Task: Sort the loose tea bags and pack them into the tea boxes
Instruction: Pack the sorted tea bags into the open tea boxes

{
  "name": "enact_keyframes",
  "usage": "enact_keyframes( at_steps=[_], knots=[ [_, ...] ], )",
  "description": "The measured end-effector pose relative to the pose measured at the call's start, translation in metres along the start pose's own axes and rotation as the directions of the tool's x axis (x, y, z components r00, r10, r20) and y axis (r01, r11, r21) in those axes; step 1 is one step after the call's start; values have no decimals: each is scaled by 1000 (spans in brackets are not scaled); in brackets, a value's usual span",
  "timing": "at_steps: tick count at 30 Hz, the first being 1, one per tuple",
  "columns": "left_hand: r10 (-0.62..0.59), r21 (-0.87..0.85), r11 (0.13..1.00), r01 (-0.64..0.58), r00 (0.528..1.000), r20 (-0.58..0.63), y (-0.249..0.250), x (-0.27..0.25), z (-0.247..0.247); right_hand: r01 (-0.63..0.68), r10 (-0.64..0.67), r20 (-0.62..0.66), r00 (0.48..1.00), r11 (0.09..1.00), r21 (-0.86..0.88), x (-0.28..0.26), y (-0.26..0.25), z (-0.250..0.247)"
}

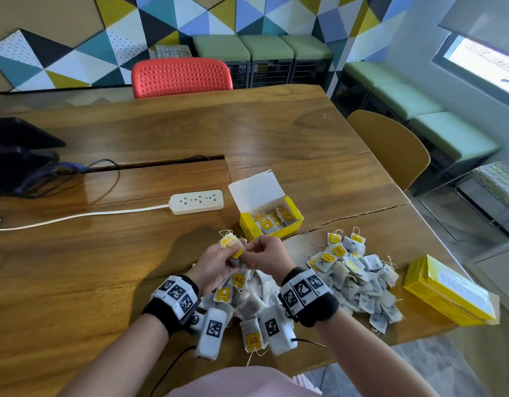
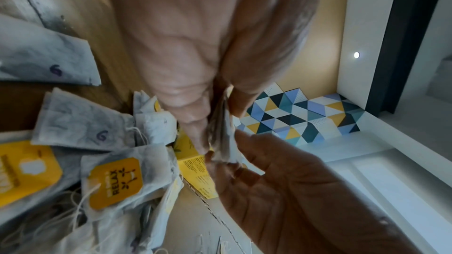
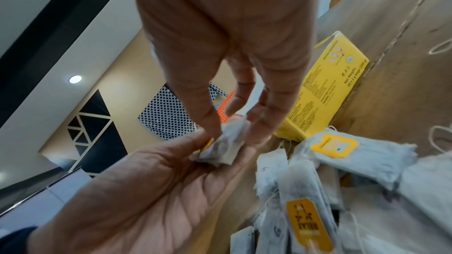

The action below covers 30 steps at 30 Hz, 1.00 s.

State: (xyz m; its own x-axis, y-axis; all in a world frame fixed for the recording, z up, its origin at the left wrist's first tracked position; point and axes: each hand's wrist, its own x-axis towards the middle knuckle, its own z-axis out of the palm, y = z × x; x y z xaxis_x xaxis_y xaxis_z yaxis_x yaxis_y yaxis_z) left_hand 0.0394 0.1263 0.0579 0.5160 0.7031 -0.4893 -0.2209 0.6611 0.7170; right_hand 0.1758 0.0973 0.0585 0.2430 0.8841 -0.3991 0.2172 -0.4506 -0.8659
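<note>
Both hands meet over the wooden table (image 1: 133,253), in front of the open yellow tea box (image 1: 287,229), which holds several yellow-tagged bags. My left hand (image 1: 233,253) (image 2: 217,126) pinches a grey tea bag (image 1: 229,242) (image 2: 226,142) (image 3: 220,152) with a yellow tag. My right hand (image 1: 251,250) (image 3: 232,132) pinches the same bag from the other side. A second yellow tag shows between the fingers. Loose tea bags (image 1: 247,302) lie heaped under my wrists. A second heap (image 1: 353,270), some marked with an X, lies to the right. A closed yellow box (image 1: 448,293) with handwriting lies at the far right.
A white power strip (image 1: 196,202) and its cord lie left of the open box, behind a cable slot (image 1: 156,164). Dark equipment (image 1: 15,156) stands at the far left. A red chair (image 1: 181,77) and a yellow chair (image 1: 390,144) border the table.
</note>
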Motion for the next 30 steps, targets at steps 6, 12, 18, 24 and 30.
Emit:
enact_keyframes(
  at_steps=[6, 12, 18, 24, 30],
  knots=[
    [75, 117, 990, -74, 997, -6, 0, 8, -6, 34, -33, -6, 999, 997, 70, 6, -2, -3],
    [180, 382, 909, -168, 984, 5, 1, 20, -5, 72, -71, -12, 997, 989, 126, 13, -2, -12],
    [247, 456, 873, -176, 964, -101, 6, 41, 2, 36, -15, -103, 995, 978, 205, 25, -3, -32],
    [327, 699, 690, -186, 942, -72, 25, 78, 22, 85, -43, -229, 973, 980, 178, 46, -10, -69],
    [291, 915, 404, -13, 950, -115, 43, 121, 62, 44, -193, -419, 887, 940, -338, 80, -5, -108]
  ],
)
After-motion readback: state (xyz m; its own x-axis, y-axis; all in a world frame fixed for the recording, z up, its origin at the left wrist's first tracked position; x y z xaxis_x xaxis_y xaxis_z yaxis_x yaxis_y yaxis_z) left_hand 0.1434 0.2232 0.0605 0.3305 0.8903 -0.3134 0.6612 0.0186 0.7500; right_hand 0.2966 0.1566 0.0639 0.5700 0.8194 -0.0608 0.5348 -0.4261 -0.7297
